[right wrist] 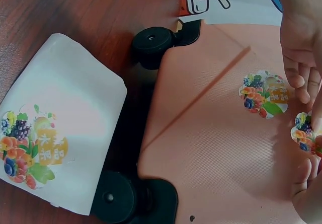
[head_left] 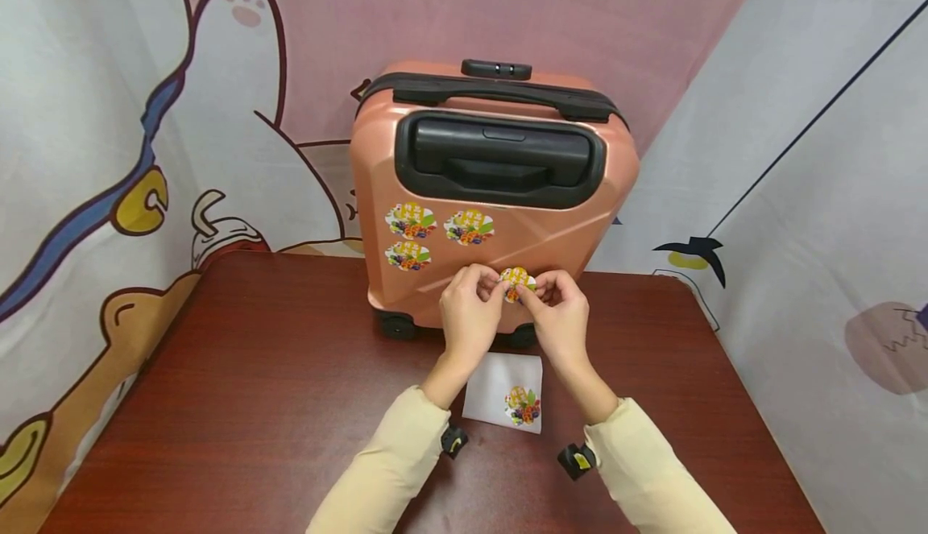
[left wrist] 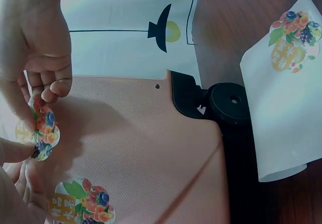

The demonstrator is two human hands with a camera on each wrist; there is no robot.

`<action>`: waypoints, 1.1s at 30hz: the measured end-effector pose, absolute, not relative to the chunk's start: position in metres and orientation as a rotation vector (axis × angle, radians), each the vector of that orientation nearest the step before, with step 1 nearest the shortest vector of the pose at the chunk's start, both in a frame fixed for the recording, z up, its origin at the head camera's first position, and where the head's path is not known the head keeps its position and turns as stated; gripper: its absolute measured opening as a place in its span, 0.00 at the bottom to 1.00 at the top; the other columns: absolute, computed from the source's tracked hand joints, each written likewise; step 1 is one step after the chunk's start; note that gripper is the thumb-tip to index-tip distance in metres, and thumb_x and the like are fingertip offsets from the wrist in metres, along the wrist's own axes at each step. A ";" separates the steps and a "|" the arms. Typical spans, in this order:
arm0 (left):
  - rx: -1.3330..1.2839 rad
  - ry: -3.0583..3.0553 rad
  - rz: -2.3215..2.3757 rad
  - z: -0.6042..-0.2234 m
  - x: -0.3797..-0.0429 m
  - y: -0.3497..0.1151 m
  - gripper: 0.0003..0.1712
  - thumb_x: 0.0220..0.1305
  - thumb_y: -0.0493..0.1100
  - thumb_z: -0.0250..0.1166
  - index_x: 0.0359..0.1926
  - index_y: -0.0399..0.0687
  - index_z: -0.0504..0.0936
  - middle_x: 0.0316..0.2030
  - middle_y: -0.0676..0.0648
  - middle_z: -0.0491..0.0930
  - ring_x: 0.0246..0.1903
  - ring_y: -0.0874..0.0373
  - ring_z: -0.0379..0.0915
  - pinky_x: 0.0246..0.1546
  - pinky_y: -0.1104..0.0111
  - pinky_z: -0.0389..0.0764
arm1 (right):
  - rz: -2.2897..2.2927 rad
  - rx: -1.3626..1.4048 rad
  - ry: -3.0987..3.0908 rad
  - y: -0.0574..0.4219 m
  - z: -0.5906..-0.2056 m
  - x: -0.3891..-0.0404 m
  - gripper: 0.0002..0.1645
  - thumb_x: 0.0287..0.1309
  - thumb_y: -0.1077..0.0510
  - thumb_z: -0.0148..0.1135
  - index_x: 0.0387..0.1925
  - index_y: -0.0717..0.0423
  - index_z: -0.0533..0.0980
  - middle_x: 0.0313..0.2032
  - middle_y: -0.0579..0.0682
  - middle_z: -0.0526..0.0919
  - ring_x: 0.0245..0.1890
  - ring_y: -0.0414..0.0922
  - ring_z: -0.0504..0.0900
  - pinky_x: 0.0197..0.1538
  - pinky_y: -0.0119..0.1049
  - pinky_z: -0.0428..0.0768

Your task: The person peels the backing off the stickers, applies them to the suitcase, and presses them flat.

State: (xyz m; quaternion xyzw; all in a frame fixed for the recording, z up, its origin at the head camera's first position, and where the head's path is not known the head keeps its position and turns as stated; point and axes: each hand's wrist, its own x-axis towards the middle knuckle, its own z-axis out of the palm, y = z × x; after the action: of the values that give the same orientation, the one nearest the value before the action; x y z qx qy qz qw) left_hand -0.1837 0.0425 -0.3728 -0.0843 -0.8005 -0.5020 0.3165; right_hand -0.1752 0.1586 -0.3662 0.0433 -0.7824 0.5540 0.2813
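Both hands pinch a round fruit sticker [head_left: 518, 283] in front of the lower part of an upright pink suitcase [head_left: 540, 232]. My left hand [head_left: 470, 312] grips the sticker's left edge between thumb and finger; my right hand [head_left: 564, 316] pinches the right edge. In the left wrist view the held sticker [left wrist: 48, 128] stands close over the suitcase shell and casts a shadow there. Three like stickers are stuck on the shell: one at upper left [head_left: 410, 221], one to its right [head_left: 469, 228] and one below the first [head_left: 408, 256].
White backing paper [head_left: 493, 389] lies on the reddish-brown table [head_left: 290, 405] before the suitcase, its edges curling up, with one fruit sticker [head_left: 523, 407] on it. Black wheels [head_left: 398, 325] sit at the suitcase's base. Printed cloth [head_left: 580, 10] hangs behind and at both sides.
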 end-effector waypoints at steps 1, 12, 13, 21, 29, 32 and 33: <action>-0.212 -2.105 -1.313 -0.372 -0.184 0.043 0.08 0.51 0.38 0.71 0.27 0.43 0.79 0.23 0.50 0.77 0.21 0.60 0.73 0.24 0.70 0.73 | 1.475 0.107 -2.098 0.158 -0.366 -0.176 0.11 0.45 0.70 0.69 0.26 0.68 0.72 0.22 0.51 0.72 0.21 0.35 0.69 0.23 0.22 0.67; -0.166 -2.058 -1.233 -0.371 -0.187 0.049 0.08 0.50 0.38 0.72 0.26 0.43 0.79 0.23 0.50 0.77 0.20 0.61 0.74 0.23 0.70 0.74 | 1.402 0.026 -2.102 0.154 -0.363 -0.180 0.10 0.46 0.69 0.68 0.25 0.67 0.73 0.21 0.50 0.72 0.20 0.35 0.69 0.23 0.22 0.66; -0.165 -2.057 -1.226 -0.371 -0.187 0.049 0.08 0.50 0.38 0.72 0.26 0.43 0.79 0.23 0.50 0.77 0.20 0.61 0.74 0.23 0.70 0.74 | 1.400 0.022 -2.099 0.153 -0.362 -0.180 0.10 0.46 0.69 0.68 0.25 0.67 0.73 0.21 0.50 0.72 0.21 0.35 0.69 0.23 0.22 0.66; -0.144 -2.062 -1.204 -0.370 -0.187 0.051 0.08 0.51 0.39 0.71 0.26 0.43 0.79 0.23 0.50 0.77 0.20 0.61 0.74 0.22 0.70 0.73 | 1.330 0.029 -2.097 0.151 -0.359 -0.181 0.11 0.45 0.67 0.69 0.24 0.65 0.72 0.20 0.51 0.72 0.20 0.38 0.68 0.23 0.23 0.65; -0.125 -2.053 -1.198 -0.370 -0.188 0.052 0.08 0.50 0.39 0.72 0.25 0.44 0.79 0.23 0.50 0.77 0.19 0.61 0.74 0.22 0.69 0.74 | 1.265 0.032 -2.086 0.149 -0.359 -0.184 0.11 0.45 0.67 0.69 0.24 0.65 0.73 0.21 0.55 0.74 0.22 0.42 0.71 0.26 0.23 0.66; -0.123 -2.051 -1.188 -0.370 -0.188 0.053 0.08 0.50 0.38 0.72 0.25 0.43 0.79 0.23 0.50 0.77 0.19 0.60 0.74 0.22 0.68 0.74 | 1.234 0.032 -2.085 0.148 -0.360 -0.184 0.10 0.45 0.67 0.69 0.24 0.65 0.73 0.21 0.56 0.74 0.23 0.44 0.71 0.26 0.23 0.66; -0.123 -2.051 -1.187 -0.370 -0.189 0.053 0.08 0.50 0.38 0.72 0.25 0.43 0.79 0.23 0.49 0.77 0.19 0.60 0.74 0.22 0.68 0.74 | 1.224 0.032 -2.084 0.148 -0.360 -0.185 0.10 0.45 0.67 0.69 0.24 0.65 0.73 0.21 0.56 0.74 0.23 0.45 0.71 0.26 0.23 0.66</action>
State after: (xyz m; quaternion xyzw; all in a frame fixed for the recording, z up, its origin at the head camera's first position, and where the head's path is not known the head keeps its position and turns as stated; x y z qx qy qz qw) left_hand -0.1885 0.0527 -0.3699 -0.0482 -0.8013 -0.4636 0.3750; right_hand -0.1846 0.1478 -0.3603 0.0122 -0.8063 0.4734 0.3545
